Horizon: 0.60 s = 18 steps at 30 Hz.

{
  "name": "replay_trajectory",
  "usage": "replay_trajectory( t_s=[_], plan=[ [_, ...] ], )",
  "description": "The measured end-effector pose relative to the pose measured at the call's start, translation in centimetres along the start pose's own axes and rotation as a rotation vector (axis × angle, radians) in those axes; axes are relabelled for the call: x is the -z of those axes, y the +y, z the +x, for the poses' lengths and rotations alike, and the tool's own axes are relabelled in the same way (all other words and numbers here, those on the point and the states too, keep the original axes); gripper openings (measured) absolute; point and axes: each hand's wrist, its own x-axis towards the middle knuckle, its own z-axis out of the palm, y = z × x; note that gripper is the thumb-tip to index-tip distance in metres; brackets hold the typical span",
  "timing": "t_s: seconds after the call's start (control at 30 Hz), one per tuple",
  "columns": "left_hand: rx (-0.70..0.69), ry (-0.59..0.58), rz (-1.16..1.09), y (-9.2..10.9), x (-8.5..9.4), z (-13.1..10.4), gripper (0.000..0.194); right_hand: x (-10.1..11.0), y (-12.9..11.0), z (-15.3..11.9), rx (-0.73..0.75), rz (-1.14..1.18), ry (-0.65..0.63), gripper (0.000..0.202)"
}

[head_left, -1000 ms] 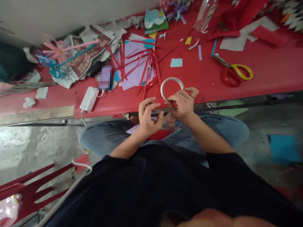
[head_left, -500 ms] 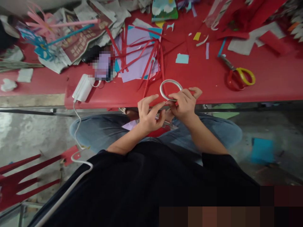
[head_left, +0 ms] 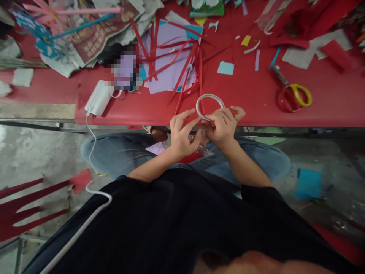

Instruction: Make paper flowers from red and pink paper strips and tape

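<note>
A narrow, pale roll of tape (head_left: 197,107) stands tilted at the table's front edge, seen as a ring. My right hand (head_left: 222,126) pinches its lower rim between thumb and fingers. My left hand (head_left: 182,134) is close beside it, index fingertip reaching to the roll's lower edge near my right thumb. Its fingers and thumb are apart, and I see nothing held in them. Long red paper strips (head_left: 194,57) fan out over lilac paper sheets (head_left: 171,40) just beyond both hands. One thin red strip (head_left: 182,89) runs down towards my left fingers; whether they touch is unclear.
Scissors (head_left: 302,95) with yellow and red handles lie to the right on the red table (head_left: 251,108). A white power adapter (head_left: 99,98) with a cable sits left. Newspaper (head_left: 105,32), blue and pink paper flowers (head_left: 48,42) and paper scraps (head_left: 226,68) cover the back.
The view has shifted slightly, so the table's things sit a little higher in it. My hands and the tape roll keep nearly the same pose. A blurred skin-coloured shape appears at the bottom edge.
</note>
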Motion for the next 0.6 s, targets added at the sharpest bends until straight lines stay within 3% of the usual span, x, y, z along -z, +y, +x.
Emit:
replay_trajectory(
  t_s=[0.17,0.37,0.5,0.6],
  plan=[
    [0.056,-0.018,0.012,-0.5,0.0,0.6,0.025,0.1,-0.2,-0.1,0.041,0.017,-0.033,0.025],
    [0.043,0.023,-0.152,-1.7,0.2,1.7,0.008,0.5,-0.6,0.1,0.058,0.072,-0.139,0.005],
    [0.051,0.007,-0.23,-1.9,0.1,1.9,0.003,0.5,-0.9,0.1,0.092,0.109,-0.085,0.003],
    [0.131,-0.035,-0.422,-1.7,-0.2,1.9,0.005,0.4,-1.2,0.1,0.1,0.139,-0.021,0.006]
  ],
)
